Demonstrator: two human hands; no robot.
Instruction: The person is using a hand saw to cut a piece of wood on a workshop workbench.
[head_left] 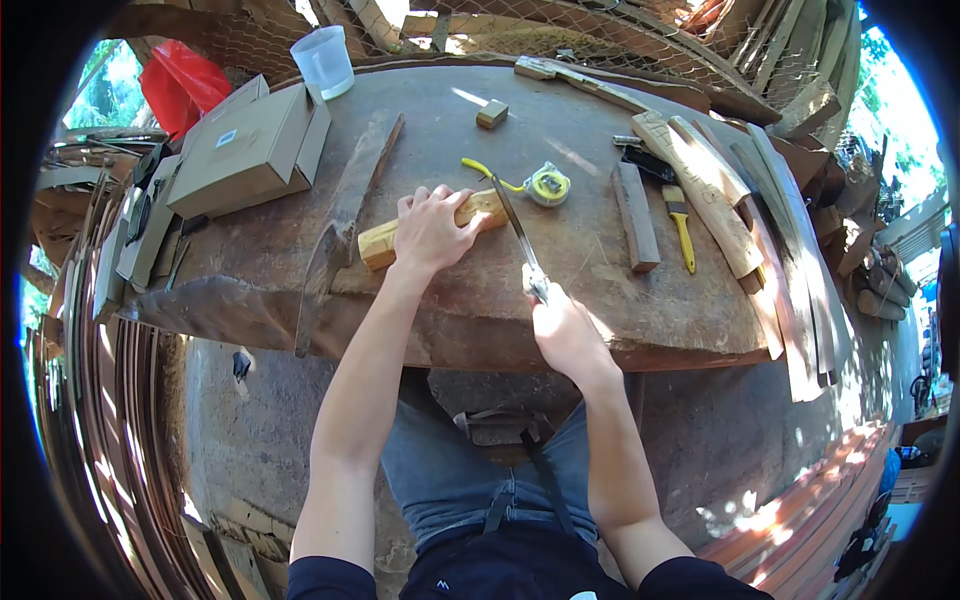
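Partly visible (left hand (pixel 432 232) atop): block (pixel 379 244)

Left hand (pixel 432 230) — arched, right hand (pixel 568 335) — clenched

One counter (pixel 470 265), one left hand (pixel 432 232), one right hand (pixel 568 335), one bladed tool (pixel 517 230), one tape measure (pixel 548 186), one translucent plastic container (pixel 325 65), one cardboard box (pixel 240 145), one yellow-handled paintbrush (pixel 685 240) and, between that box and that brush, three squared wooden blocks (pixel 378 246) and one longer rough plank (pixel 350 190) can be counted.
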